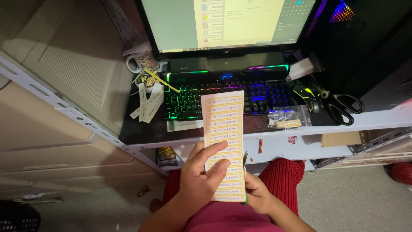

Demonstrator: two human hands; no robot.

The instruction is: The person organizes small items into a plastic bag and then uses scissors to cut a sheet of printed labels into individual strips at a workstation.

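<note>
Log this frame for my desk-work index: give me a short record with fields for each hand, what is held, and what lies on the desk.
left hand: holds a tall sheet of yellow labels upright, thumb and fingers across its front
right hand: behind the sheet's lower right edge, gripping a thin dark tool, kind unclear
desk: backlit keyboard, monitor, scissors, mouse, clear plastic bag, mug, loose paper strips
lap: red and pink clothing
</note>
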